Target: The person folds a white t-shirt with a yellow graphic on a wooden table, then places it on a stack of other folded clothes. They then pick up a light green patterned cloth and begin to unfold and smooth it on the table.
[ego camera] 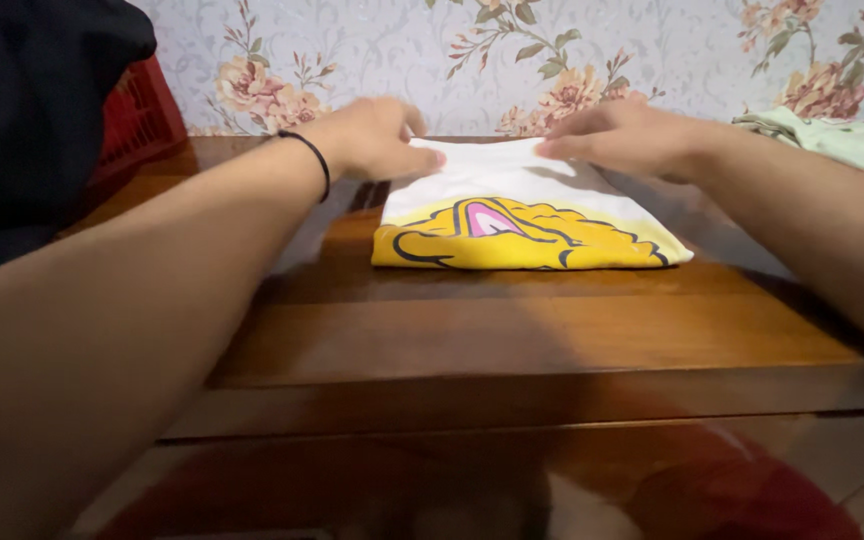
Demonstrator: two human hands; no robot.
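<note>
Folded shirt (pixel 527 225), white with a yellow, black-outlined cartoon print and a pink patch, lying flat toward the far edge of the brown wooden surface (pixel 512 335), roughly midway between its left and right edges. Printed fold facing the near edge, plain white part toward the far edge.

Left hand (pixel 377 138) resting on the shirt's far left corner, palm down, fingers pressed together and laid flat, fingertips pointing right onto the white cloth. Thin black band (pixel 314 158) round the wrist. Forearm stretched from the lower left corner of the view across the surface's left side, very close to the camera and blurred there.

Right hand (pixel 627 135) on the shirt's far right corner, palm down, fingers together and extended left, tips touching the white cloth. Fingertips of both hands near each other, a short gap of cloth between them. Whether either hand pinches an edge or only presses down: cannot tell. Right forearm reaching in from the right edge of the view, cut off there.

Far edge of the shirt hidden under both hands. Pale green cloth (pixel 842 140) at the surface's far right corner, partly cut off. Red crate (pixel 137 115) at the far left, mostly covered by dark fabric (pixel 32 110) that fills the upper left corner. Floral wallpaper (pixel 512 50) behind the far edge. Red blur (pixel 742 490) below the near edge, too indistinct to identify.
</note>
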